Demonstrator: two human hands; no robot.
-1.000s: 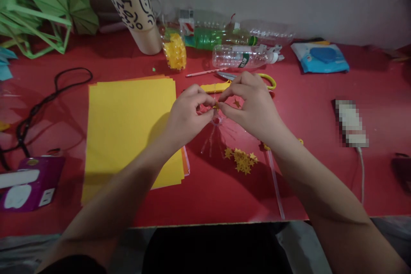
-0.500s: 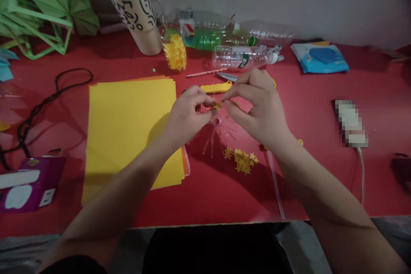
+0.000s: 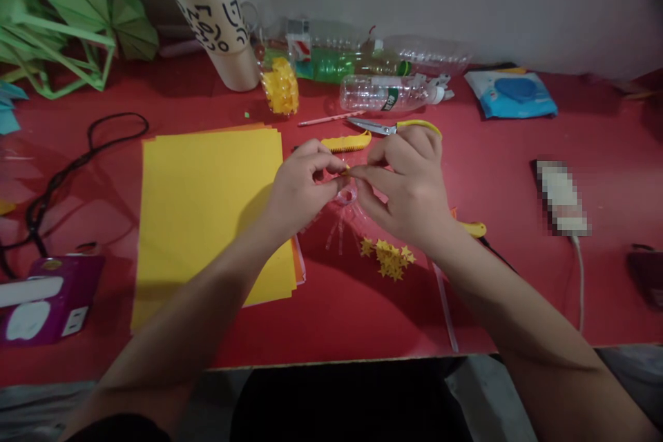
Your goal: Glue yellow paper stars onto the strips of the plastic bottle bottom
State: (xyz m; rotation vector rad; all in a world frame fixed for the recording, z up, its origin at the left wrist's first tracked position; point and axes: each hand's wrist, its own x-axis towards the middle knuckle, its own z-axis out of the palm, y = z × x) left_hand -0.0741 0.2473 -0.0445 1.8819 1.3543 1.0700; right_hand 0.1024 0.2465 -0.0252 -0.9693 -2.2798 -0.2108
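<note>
Yellow piece point(image 3: 347, 169) sits pinched in the left fingers point(image 3: 330, 161); right fingers point(image 3: 373, 175) touch it, grip hard to tell. Slipping could drop it onto clear plastic point(image 3: 346, 202) below.

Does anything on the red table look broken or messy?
Yes: the clear plastic piece beyond the yellow stars looks odd, split into strips splaying from a ring. The yellow paper stack is uneven, with orange edges showing.

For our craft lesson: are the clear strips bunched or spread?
Spread: the visible strips fan out from the clear ring; some may be hidden.
</note>
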